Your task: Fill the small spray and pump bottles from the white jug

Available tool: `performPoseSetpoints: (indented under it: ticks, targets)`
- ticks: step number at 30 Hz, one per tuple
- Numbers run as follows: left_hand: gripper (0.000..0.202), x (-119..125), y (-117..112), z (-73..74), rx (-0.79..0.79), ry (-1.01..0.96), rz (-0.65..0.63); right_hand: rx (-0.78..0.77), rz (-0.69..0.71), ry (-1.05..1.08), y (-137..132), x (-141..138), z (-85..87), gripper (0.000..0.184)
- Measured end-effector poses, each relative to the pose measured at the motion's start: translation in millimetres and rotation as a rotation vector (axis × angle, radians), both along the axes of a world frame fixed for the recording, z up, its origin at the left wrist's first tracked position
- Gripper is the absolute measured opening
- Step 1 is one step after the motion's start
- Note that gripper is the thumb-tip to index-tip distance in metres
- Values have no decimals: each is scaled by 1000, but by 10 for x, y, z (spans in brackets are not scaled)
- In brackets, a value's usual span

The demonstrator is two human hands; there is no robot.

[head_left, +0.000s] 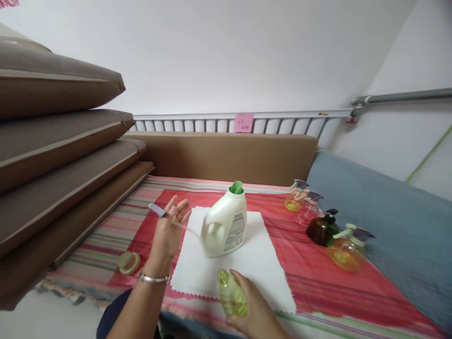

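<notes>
A pump dispenser top (157,210) with a grey-blue spout lies in my left hand (168,238), and its thin clear tube trails to the right. That hand is raised, palm up, with the fingers partly curled. My right hand (257,301) grips a see-through yellow-green bottle (231,299) from its right side; the bottle's mouth is uncovered and it leans slightly. Beyond both hands, a large white detergent jug (226,223) with a green pouring spout (236,188) stands uncapped on a white cloth (259,268). A pale green round cap (128,262) rests left of my left hand.
On the red cloth (282,245) at the right stand several pump bottles, among them a dark brown one (322,230) and a yellow one (348,254). Stacked brown cushions (63,127) rise at the left. A brown padded board (226,157) and a radiator close off the back.
</notes>
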State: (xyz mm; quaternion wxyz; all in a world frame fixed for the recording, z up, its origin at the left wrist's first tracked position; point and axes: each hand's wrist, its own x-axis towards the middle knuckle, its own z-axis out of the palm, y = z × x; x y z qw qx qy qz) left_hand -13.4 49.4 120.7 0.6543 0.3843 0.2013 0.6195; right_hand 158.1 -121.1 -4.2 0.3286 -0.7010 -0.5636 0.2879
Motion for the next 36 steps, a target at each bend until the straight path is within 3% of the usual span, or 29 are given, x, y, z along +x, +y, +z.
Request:
performPoseSetpoints:
  ticks: [3, 6, 15, 24, 30, 36]
  targets:
    - [42, -56, -176, 259, 47, -64, -51, 22, 45, 7, 50, -89, 24, 86]
    - [40, -24, -305, 320, 49, -62, -78, 64, 61, 9, 84, -139, 83, 84]
    - [42, 115, -473, 187, 38, -13, -119, 142, 74, 51, 122, -212, 356, 84]
    - [43, 236, -765, -96, 68, 489, -257, 245, -23, 54, 213, -361, 630, 82]
    - [28, 208, -803, -119, 39, 490, -324, 251, -19, 27, 135, -374, 715, 79]
    - [28, 119, -766, -130, 89, 525, -340, 271, 28, 80, 104, -332, 841, 76]
